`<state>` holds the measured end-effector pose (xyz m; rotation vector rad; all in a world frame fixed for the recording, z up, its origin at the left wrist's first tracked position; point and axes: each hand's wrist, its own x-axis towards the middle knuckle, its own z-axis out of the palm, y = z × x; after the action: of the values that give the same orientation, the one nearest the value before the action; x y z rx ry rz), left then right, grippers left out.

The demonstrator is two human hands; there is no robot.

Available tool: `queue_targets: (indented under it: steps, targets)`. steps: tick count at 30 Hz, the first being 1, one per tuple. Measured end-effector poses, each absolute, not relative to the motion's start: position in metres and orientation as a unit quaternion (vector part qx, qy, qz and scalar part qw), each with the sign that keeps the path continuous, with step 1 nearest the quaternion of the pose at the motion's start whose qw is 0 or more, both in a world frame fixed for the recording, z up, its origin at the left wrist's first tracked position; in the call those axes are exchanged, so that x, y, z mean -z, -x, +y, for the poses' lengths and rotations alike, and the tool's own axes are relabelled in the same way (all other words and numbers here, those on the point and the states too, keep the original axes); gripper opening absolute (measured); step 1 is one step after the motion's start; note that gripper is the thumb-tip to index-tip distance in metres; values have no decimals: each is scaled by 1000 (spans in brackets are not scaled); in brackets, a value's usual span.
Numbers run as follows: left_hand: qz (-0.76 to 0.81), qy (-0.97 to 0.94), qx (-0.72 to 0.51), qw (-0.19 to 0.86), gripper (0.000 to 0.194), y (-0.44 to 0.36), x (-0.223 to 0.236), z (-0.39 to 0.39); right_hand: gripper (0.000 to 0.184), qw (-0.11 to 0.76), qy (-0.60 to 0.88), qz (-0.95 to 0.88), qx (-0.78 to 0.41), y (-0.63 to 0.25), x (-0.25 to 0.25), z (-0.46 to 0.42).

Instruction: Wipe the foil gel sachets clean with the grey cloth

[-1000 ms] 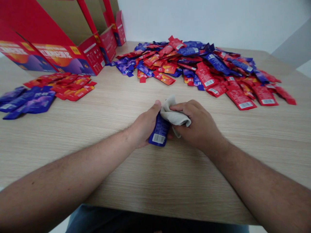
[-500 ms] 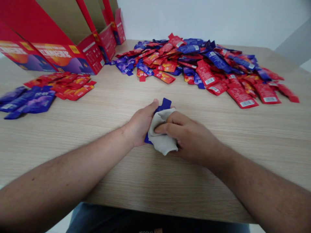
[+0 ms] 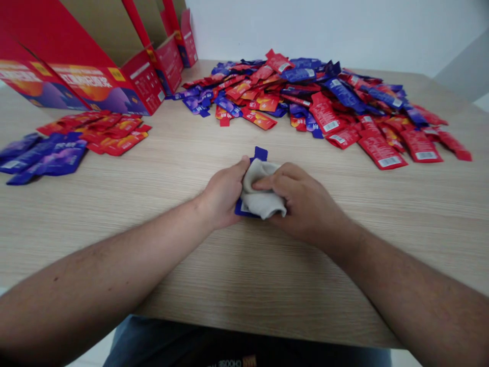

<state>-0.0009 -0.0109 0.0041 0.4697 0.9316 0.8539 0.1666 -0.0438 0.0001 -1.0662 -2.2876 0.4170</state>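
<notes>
My left hand (image 3: 225, 193) grips a blue sachet (image 3: 261, 153) by its left side, thumb along the edge. Its top tab and lower corner with a bit of white label show; the middle is covered. Pressed onto the sachet's face is a light grey cloth (image 3: 263, 201), bunched up in my right hand (image 3: 305, 199). The right index finger lies on top of the cloth, pushing into its fold. Both hands are close together above the middle of the table.
A large heap of red and blue sachets (image 3: 267, 97) spreads along the back of the wooden table (image 3: 183, 285). At the left lie smaller groups of red sachets (image 3: 110, 132) and blue sachets (image 3: 49, 155). Open red cardboard boxes (image 3: 145, 84) stand behind them, near the white wall (image 3: 324, 30).
My right hand and the cloth have shifted up and slightly right over the sachet, uncovering more of its lower corner. The left hand still grips the sachet.
</notes>
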Motion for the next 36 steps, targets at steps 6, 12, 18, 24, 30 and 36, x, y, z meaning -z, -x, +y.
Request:
queue_targets:
  steps: [6, 12, 18, 24, 30, 36]
  targets:
    - [396, -220, -398, 798, 50, 5, -6, -5, 41, 247, 401, -871, -141, -169, -1, -47]
    - [402, -204, -396, 800, 45, 3, -2, -6, 42, 210, 390, -881, -164, -167, 0, -44]
    - [378, -206, -410, 804, 46, 4, -4, -6, 41, 238, 421, -866, -127, -165, -1, -47]
    - [379, -210, -409, 803, 45, 5, -3, -6, 38, 237, 404, -875, -122, -165, 0, -45]
    - [381, -192, -399, 812, 49, 4, -4, -7, 38, 214, 378, -887, -160, -165, 2, -44]
    - [376, -197, -414, 805, 47, 4, -6, -7, 38, 233, 415, -870, -130, -164, 1, -47]
